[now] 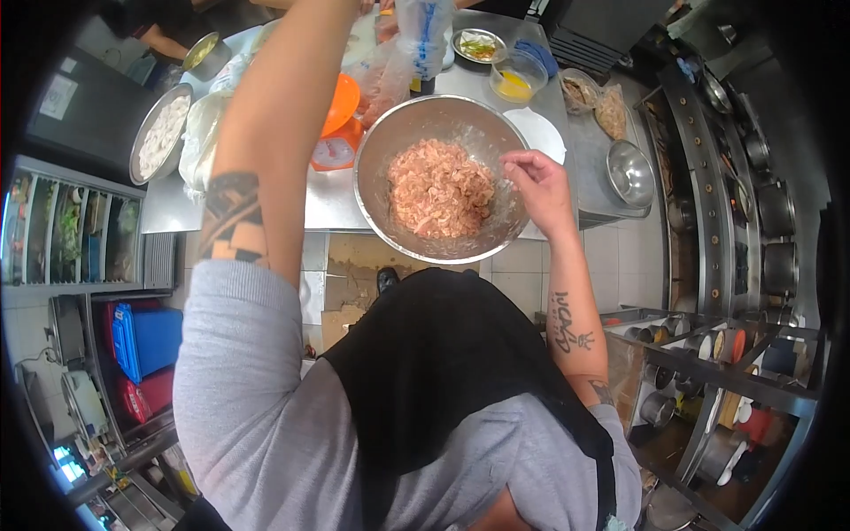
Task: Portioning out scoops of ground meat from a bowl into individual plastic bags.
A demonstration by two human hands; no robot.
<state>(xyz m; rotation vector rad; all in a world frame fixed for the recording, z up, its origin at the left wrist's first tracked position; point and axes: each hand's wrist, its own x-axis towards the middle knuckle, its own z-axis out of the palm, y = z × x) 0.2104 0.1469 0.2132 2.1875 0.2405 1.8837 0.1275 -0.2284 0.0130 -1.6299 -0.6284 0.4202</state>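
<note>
A wide stainless steel mixing bowl (373, 199) stands at the near edge of the metal table, holding a mound of raw, pale pink meat pieces (441, 189). Over the bowl's right rim is my right hand (539, 186), with thumb and forefinger drawn close together and their tips inside the rim line. Whether it grips or touches the rim, I cannot tell. My left arm stretches forward past the bowl's left side, and its hand is beyond the top edge, out of view. Beside that arm sits an orange kitchen scale (335, 152) with an orange pan (342, 105).
Behind the bowl are bagged raw meat (378, 83) and a tub of yellow liquid (514, 85). A white lid or plate (539, 133) lies right of it. An empty metal bowl (631, 174) stands farther right, and a bowl of white food (163, 136) at left. Another person's arm (163, 43) shows beyond.
</note>
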